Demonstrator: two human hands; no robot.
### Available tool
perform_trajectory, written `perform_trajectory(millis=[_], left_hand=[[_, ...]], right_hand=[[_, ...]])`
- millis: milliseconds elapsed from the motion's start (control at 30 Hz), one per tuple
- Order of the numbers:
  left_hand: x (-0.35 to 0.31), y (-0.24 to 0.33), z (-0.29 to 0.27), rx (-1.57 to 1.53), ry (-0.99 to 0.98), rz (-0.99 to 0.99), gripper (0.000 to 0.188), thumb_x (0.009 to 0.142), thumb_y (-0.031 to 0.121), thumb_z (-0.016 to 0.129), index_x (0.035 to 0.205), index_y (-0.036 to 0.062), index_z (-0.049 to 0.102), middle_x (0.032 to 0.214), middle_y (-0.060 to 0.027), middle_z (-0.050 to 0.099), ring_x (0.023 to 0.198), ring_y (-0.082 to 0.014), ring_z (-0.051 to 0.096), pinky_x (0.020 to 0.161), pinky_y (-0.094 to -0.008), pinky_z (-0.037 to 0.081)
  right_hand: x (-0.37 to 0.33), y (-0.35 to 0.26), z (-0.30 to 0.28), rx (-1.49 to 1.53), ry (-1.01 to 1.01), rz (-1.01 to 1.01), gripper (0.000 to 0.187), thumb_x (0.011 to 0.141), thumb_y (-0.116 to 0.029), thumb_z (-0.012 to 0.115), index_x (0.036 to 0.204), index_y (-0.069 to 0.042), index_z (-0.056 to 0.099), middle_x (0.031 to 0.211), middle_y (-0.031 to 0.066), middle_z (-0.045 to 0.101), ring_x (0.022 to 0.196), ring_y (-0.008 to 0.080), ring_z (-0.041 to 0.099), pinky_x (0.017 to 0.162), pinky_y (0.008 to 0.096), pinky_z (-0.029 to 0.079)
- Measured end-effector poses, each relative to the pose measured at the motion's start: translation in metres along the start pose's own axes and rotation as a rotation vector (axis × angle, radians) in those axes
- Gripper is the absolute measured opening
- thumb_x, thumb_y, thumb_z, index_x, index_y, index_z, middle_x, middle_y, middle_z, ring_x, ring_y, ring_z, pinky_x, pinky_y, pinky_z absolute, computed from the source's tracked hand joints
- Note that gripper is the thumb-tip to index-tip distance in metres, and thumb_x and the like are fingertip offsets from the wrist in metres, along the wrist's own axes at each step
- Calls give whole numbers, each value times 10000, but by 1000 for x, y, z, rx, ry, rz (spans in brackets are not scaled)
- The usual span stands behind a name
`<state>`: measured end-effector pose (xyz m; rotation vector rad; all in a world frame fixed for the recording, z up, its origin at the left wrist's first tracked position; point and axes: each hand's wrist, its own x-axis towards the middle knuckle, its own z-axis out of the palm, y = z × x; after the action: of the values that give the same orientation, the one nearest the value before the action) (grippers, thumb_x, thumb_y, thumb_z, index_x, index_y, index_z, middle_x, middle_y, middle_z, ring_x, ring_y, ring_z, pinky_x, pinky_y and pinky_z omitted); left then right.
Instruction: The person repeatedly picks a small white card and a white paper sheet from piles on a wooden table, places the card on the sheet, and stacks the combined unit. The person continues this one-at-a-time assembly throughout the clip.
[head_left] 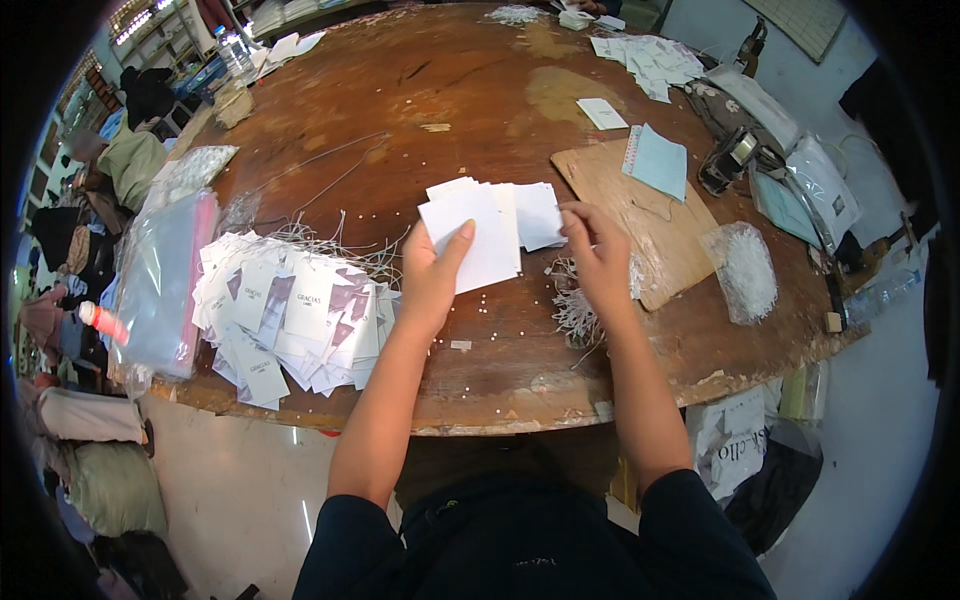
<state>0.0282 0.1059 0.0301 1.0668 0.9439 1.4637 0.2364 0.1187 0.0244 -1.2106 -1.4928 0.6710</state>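
One fanned stack of smooth, rectangular white cards [468, 242] is held above the scuffed wooden worktop [440, 150]. The left hand [430, 285] pinches it, thumb on top; the right hand [600, 255] curls at its right edge, whether gripping I cannot tell. Around: one tangle of thin strings [574, 308], one flat board [595, 180] bearing one pale-blue notebook [660, 165], one clear plastic bag [747, 275], one heap of printed paper tags [290, 320].

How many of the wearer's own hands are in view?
2: the left hand, holding the white card stack; the right hand, at the stack's right edge. Some left fingers are hidden behind the cards.
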Motion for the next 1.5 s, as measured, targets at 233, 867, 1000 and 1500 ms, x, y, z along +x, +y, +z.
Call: perform_trajectory(millis=[233, 867, 1000, 1500], left_hand=[[-36, 18, -20, 133, 47, -38, 367, 946, 208, 670, 1207, -41, 600, 1106, -121, 693, 971, -159, 668, 846, -312, 536], [-96, -7, 2, -474, -50, -476, 322, 940, 136, 632, 1227, 6, 565, 1117, -66, 654, 998, -143, 653, 862, -320, 541], [-93, -12, 15, -510, -13, -491, 322, 949, 170, 617, 1227, 17, 563, 1091, -57, 651, 991, -138, 649, 859, -314, 533], [-71, -5, 7, -415, 314, -229, 375, 945, 181, 623, 1275, 32, 523, 1182, -86, 629, 1078, -194, 633, 893, -366, 539]], right_hand=[[-12, 6, -26, -663, -233, -429, 194, 817, -27, 676, 1009, -33, 699, 951, 104, 711, 853, 270, 645, 767, 369, 524], [-44, -22, 18, 104, -353, -223, 269, 774, 88, 653, 1031, 9, 658, 994, 119, 678, 869, 247, 663, 749, 317, 517], [-43, -22, 17, 34, -332, -320, 278, 755, 73, 668, 1027, 18, 654, 996, 142, 667, 881, 290, 665, 747, 334, 523], [-12, 20, -37, -518, -196, -294, 128, 809, -56, 704, 928, -12, 693, 882, 156, 692, 829, 356, 636, 779, 431, 495]])
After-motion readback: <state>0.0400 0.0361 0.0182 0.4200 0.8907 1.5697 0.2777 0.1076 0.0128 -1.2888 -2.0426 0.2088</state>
